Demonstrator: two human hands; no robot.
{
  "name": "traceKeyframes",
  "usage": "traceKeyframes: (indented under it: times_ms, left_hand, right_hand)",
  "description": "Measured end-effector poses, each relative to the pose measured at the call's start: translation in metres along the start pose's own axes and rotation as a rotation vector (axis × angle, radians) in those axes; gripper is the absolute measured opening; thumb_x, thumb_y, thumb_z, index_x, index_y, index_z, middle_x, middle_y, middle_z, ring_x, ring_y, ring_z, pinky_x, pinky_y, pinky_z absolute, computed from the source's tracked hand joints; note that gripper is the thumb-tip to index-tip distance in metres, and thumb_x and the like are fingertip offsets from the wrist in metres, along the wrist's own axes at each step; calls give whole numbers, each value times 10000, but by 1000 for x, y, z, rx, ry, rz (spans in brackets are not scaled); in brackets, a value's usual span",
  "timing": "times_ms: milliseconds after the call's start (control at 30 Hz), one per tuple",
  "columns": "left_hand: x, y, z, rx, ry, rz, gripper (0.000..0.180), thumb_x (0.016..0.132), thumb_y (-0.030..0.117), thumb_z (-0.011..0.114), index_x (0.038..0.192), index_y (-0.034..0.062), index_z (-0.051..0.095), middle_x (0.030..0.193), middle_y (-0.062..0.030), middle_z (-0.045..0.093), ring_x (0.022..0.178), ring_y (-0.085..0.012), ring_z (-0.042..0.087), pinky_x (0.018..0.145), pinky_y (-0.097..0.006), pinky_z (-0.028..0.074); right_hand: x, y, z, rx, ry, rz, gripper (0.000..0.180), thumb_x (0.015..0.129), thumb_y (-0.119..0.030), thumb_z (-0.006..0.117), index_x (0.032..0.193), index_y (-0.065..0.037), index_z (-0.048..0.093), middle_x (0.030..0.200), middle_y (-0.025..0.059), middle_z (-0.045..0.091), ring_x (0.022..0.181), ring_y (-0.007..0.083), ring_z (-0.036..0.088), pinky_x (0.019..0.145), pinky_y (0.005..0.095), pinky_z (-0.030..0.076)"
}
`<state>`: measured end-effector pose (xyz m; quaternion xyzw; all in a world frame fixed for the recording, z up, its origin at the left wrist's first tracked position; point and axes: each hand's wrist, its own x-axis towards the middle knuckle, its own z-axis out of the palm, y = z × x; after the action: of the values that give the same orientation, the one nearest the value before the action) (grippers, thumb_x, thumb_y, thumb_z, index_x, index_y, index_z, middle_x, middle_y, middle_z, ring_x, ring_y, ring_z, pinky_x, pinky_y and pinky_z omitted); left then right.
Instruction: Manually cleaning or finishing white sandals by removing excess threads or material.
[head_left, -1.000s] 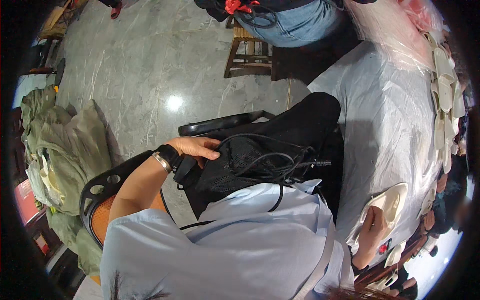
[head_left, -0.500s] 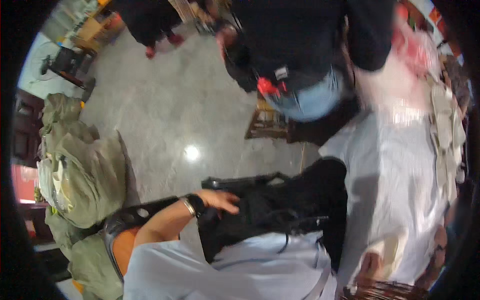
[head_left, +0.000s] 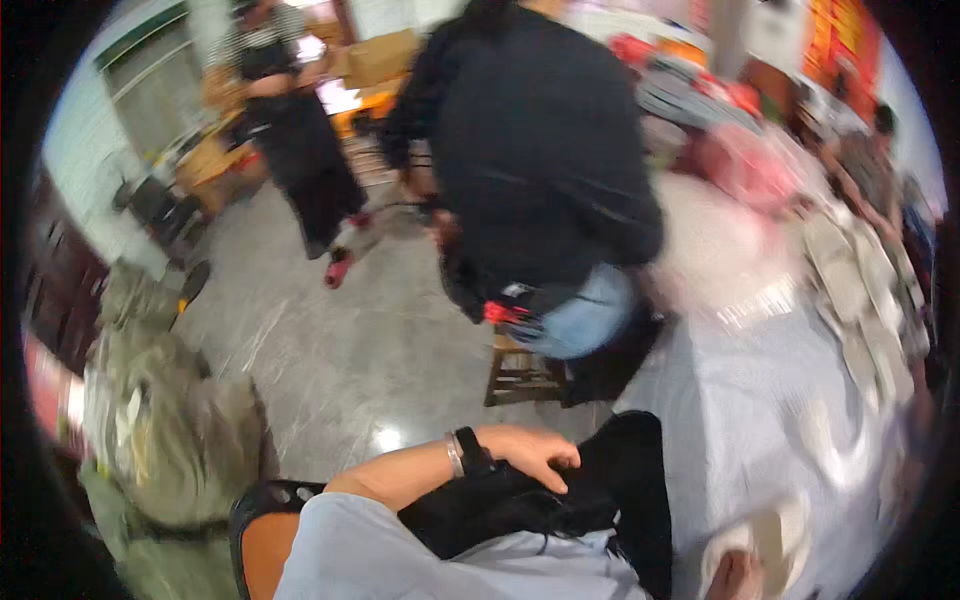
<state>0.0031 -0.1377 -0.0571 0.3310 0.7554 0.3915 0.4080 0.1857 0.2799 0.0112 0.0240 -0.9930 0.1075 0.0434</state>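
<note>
My left hand [head_left: 528, 453] rests over my lap on black trousers [head_left: 625, 475], palm down, with a dark watch [head_left: 473, 452] and a silver bracelet at the wrist. Its fingers are loosely bent and apart, holding nothing. At the lower right, a few fingers of my right hand [head_left: 735, 577] show against a cream folded piece [head_left: 770, 540], fabric-like, on a pale sheet [head_left: 710, 400]. Blur and the frame edge hide whether those fingers grip it. Another cream piece [head_left: 832, 445] lies farther up the same sheet.
Ahead, a person in black [head_left: 545, 140] bends over a wooden stool [head_left: 520, 375]. Another person [head_left: 295, 150] stands farther back. Olive-green cloth [head_left: 180, 430] is heaped at my left. A pink plastic bag [head_left: 745, 165] and beige pieces [head_left: 855, 290] lie at the right.
The view has tilted up, bringing the far room and the standing person further into sight. My left hand appears farther right over my lap; my right hand stays by the cream piece.
</note>
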Motion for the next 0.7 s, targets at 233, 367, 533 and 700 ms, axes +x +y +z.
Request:
traceKeyframes:
  times_ms: [233, 367, 533, 700]
  left_hand:
    - [82, 143, -52, 394, -74, 419, 472, 834, 298, 708, 1170, -16, 602, 1113, -185, 633, 1042, -333, 605, 888, -381, 477]
    - [160, 207, -35, 513, -191, 585, 383, 853, 231, 665, 1148, -5, 607, 1081, -179, 644, 1009, -332, 611, 879, -373, 477]
    - [246, 242, 20, 477, -306, 664, 361, 878, 213, 620, 1172, 5, 599, 1096, -179, 649, 1031, -330, 609, 900, -377, 473]
    - [307, 256, 56, 389, -205, 606, 353, 904, 224, 593, 1205, 40, 594, 1225, -159, 609, 1106, -297, 586, 930, -386, 465]
  right_hand:
    - [15, -40, -9, 99, 410, 135, 83, 782, -48, 657, 764, -64, 578, 599, 115, 567, 563, 315, 580, 512, 410, 455]
    - [-13, -29, -15, 66, 507, 338, 114, 801, -75, 660, 741, -72, 562, 587, 107, 569, 539, 291, 583, 492, 398, 454]
    - [-26, -26, -3, 7, 540, 465, 154, 784, -77, 664, 706, -79, 531, 553, 103, 551, 503, 287, 572, 470, 400, 444]
    - [-44, -29, -12, 16, 563, 457, 161, 764, -59, 668, 683, -77, 530, 530, 98, 540, 467, 286, 548, 453, 388, 430]
